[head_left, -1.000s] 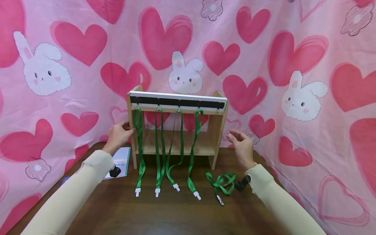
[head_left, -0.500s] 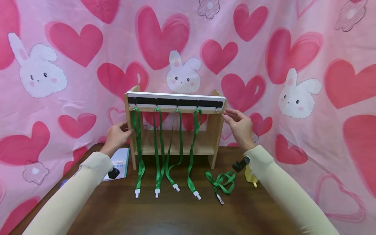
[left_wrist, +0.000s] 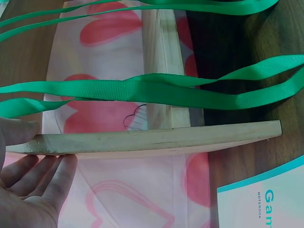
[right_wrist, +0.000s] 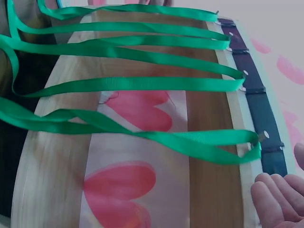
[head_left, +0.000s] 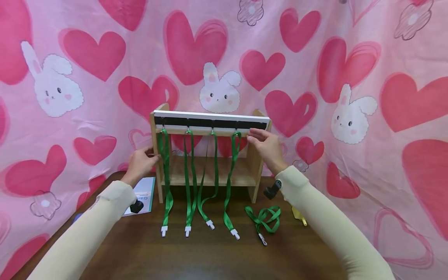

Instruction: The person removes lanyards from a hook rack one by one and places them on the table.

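Nearest, a loose lanyard point(head_left: 259, 221) lies below the right hand point(head_left: 267, 148), its thumb and fingers apart before the hook strip point(head_left: 224, 123). Four hanging lanyards point(head_left: 167, 171) separate it from the left hand point(head_left: 140, 162), which pinches the wooden rack point(head_left: 224, 168) above a notebook point(head_left: 147, 190); curtain point(head_left: 224, 39) beyond.

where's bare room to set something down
Free: the near strip of brown wooden table, bordered by the white clips and both cream sleeves. Crowded: before the pale wooden rack, where four flat green ribbon lanyards hang beside a loose green one.
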`<state>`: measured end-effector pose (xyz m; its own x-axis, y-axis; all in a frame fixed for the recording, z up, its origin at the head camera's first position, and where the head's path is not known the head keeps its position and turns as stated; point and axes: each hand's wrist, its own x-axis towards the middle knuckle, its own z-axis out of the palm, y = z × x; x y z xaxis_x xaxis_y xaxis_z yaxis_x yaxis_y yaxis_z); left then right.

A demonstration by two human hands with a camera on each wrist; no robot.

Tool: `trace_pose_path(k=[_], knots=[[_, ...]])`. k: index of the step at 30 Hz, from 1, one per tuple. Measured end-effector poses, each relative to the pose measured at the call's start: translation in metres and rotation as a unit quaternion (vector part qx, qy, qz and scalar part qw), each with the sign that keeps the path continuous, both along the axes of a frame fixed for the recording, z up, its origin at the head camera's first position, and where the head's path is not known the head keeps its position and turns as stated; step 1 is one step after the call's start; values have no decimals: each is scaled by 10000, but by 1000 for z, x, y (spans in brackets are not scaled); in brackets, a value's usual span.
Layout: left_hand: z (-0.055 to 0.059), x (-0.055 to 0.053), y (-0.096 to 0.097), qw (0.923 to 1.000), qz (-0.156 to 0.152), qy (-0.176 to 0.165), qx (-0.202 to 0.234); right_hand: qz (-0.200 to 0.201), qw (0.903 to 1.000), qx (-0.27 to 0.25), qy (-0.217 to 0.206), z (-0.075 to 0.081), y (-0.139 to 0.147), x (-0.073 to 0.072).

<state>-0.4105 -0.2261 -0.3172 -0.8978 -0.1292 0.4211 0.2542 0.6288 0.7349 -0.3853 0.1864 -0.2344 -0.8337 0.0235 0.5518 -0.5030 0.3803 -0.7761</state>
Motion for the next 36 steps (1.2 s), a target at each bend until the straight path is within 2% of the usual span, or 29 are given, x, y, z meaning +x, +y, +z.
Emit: trace_pose_path(k=[5, 11, 18, 29, 36], knots=[[2, 3, 1, 9999, -104, -84, 58, -150, 9994, 186, -242, -1, -17, -6], [1, 5, 1, 9999, -128, -41, 77, -473, 9988, -86, -82, -10, -34, -14], [1, 4, 1, 9999, -27, 148, -24, -491, 9976, -445, -193, -20, -47, -18], [0, 2, 1, 10000, -33, 84, -23, -592, 9939, -882, -287, -26, -58, -22], [0, 4, 2, 10000, -16, 21, -4, -735, 9924, -921, -345, -27, -67, -23]])
